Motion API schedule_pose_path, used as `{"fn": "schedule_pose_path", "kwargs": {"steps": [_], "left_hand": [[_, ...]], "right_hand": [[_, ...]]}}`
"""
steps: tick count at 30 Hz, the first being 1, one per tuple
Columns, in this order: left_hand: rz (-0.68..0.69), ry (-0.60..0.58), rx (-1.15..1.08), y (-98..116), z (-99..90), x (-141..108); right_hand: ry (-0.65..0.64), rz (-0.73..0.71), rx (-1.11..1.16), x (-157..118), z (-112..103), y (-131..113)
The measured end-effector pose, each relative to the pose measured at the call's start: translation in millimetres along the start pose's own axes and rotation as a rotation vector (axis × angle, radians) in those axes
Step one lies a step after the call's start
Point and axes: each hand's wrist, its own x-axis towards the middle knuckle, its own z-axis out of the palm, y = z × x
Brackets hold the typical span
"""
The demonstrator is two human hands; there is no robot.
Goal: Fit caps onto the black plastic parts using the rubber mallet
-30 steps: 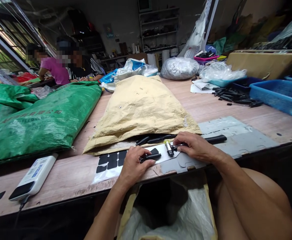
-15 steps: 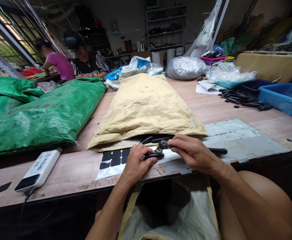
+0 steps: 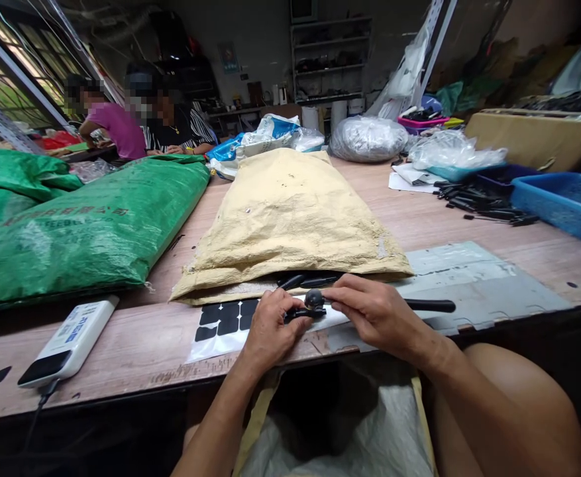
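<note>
My left hand [image 3: 276, 326] pinches a slim black plastic piece [image 3: 315, 313] at the front of the table. My right hand [image 3: 377, 308] is closed round a small hammer [image 3: 434, 305], whose black handle sticks out to the right. The hammer's round dark head is down at the black piece, beside my left fingertips; whether they touch I cannot tell. Under my left hand lies a white sheet of black stickers [image 3: 228, 319]. Just behind my hands, a beige woven sack [image 3: 290, 218] has its mouth toward me, with more black pieces [image 3: 307, 279] showing inside.
A green sack [image 3: 86, 225] and a white power bank [image 3: 69, 341] with a cable are at left. To the right are a grey sheet [image 3: 483, 281], loose black pieces [image 3: 483, 204] and a blue basket [image 3: 563, 205]. An open sack [image 3: 369, 424] hangs below the table edge. Two people sit far left.
The hammer's head has come down and slightly left onto or close to the black piece. My right hand has lowered a little with it. My left hand stays in about the same place.
</note>
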Motion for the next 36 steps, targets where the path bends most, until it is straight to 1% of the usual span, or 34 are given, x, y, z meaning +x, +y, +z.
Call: {"fn": "schedule_pose_path", "kwargs": {"steps": [2, 3, 6, 8, 11, 13, 17, 19, 22, 30, 33, 36], "left_hand": [[-0.009, -0.006, -0.001, -0.1, -0.1, 0.2], [-0.014, -0.008, 0.001, -0.2, -0.2, 0.4], [-0.022, -0.007, 0.011, -0.9, -0.3, 0.9], [-0.025, -0.011, 0.018, -1.8, -0.4, 1.2], [-0.026, -0.029, 0.004, -3.4, -1.1, 1.2], [-0.024, -0.041, -0.023, -4.1, -2.1, 1.0], [-0.038, -0.062, -0.061, -4.0, -4.4, 0.9], [-0.042, -0.066, -0.063, -3.9, -5.1, 0.6], [-0.034, -0.063, -0.062, -4.5, -5.6, -0.1], [-0.022, -0.059, -0.055, -5.1, -5.5, -1.7], [-0.016, -0.055, -0.05, -6.2, -4.3, -1.0], [-0.011, -0.046, -0.038, -4.5, -5.2, 0.3]], "right_hand": [[0.051, 0.017, 0.043, -1.6, -4.5, 1.8], [0.048, 0.024, 0.048, -2.5, -5.9, 2.7], [-0.051, 0.054, 0.026, -5.6, -7.0, 6.9], [-0.077, 0.082, 0.012, -7.5, -7.9, 11.0], [-0.015, 0.129, -0.003, -10.2, -13.8, 18.7], [-0.002, 0.16, -0.022, -12.5, -19.9, 24.4], [-0.109, 0.206, -0.093, -19.1, -29.0, 36.0], [-0.17, 0.207, -0.118, -22.8, -30.2, 41.4], [-0.214, 0.199, -0.122, -26.8, -29.7, 48.0], [-0.201, 0.161, -0.179, -26.6, -30.7, 54.9], [-0.2, 0.189, -0.154, -26.4, -30.1, 55.7], [-0.193, 0.25, -0.087, -25.3, -28.8, 56.1]]}}
